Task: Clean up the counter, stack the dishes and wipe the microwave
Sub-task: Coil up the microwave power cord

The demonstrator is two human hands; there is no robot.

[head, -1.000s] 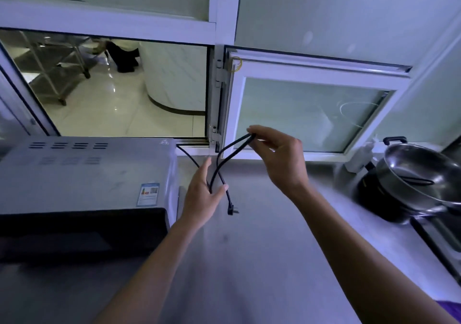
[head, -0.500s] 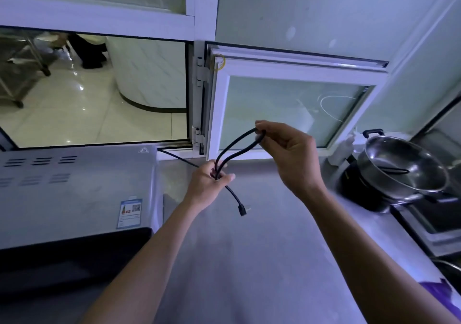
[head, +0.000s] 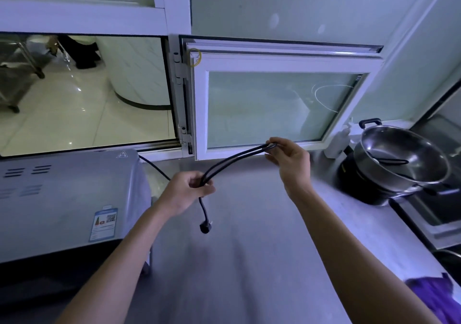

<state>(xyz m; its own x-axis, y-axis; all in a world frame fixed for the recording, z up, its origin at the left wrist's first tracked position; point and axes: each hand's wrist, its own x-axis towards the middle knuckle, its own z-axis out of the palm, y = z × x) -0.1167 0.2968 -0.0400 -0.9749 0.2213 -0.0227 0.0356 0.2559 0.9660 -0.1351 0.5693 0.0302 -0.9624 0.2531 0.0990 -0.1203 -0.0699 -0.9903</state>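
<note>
The grey microwave (head: 62, 199) stands at the left of the counter (head: 249, 249), its black power cord (head: 234, 160) running out from behind it. My left hand (head: 187, 191) grips the doubled cord just right of the microwave, and the plug (head: 205, 227) dangles below that hand. My right hand (head: 290, 159) pinches the folded end of the cord loop, held up in front of the window. A purple cloth (head: 439, 296) lies at the lower right edge.
A steel wok (head: 401, 159) sits on a dark cooker at the right, with a white bottle (head: 339, 141) beside it. An open white window sash (head: 274, 104) leans in over the counter's back. A sink edge (head: 446, 229) shows at the far right.
My left hand went from open under the cord to gripping it. My right hand moved right, stretching the loop flatter. The plug hangs lower, and the view has shifted to the right.
</note>
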